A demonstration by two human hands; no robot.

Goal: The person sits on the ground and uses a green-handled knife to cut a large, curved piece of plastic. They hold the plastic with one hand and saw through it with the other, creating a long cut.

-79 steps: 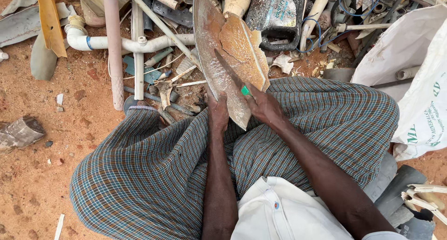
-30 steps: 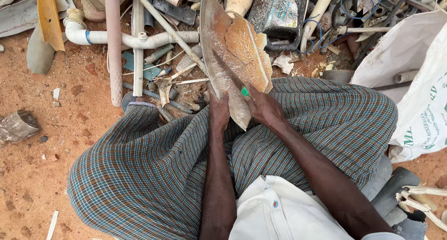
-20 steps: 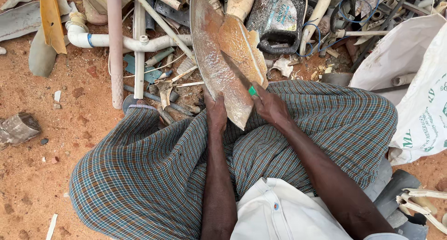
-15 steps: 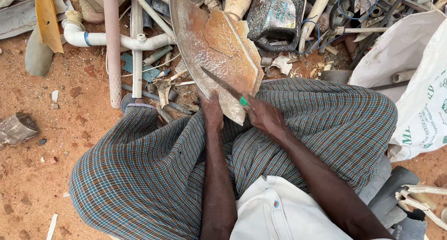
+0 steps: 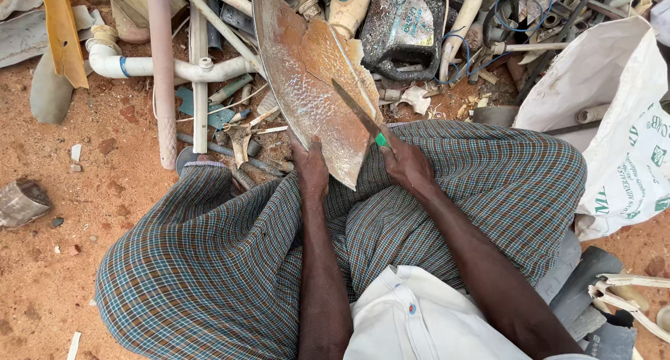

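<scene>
The left hand (image 5: 310,168) grips the lower left edge of a large, dented metal sheet (image 5: 307,88), fingers curled around its rim, holding it tilted up from the lap. The right hand (image 5: 407,166) is closed around the green handle of a knife (image 5: 357,112), whose blade lies slantwise across the face of the sheet, tip pointing up and to the left. The sheet is silvery and hammered on its left part, rusty orange on the upper right, and its pointed lower end rests just between the two hands, over the checked cloth (image 5: 209,262) that covers the person's knees.

Far left, on the red dirt ground (image 5: 42,276), lies a flattened grey can (image 5: 21,201). Above it a yellow strip (image 5: 64,32) leans across grey scraps. Next comes a white plastic pipe (image 5: 167,68) with a bend and a blue band, crossed by a pale pink tube (image 5: 161,74) standing nearly upright in the view. Small pipe offcuts and broken bits lie between these and the sheet. Behind the sheet sits a crushed black container (image 5: 405,28), then tangled blue wire (image 5: 502,18) among more scrap. At right a white sack (image 5: 614,123) stands open, touching the cloth. At the bottom a white shirt (image 5: 419,318) shows.
</scene>
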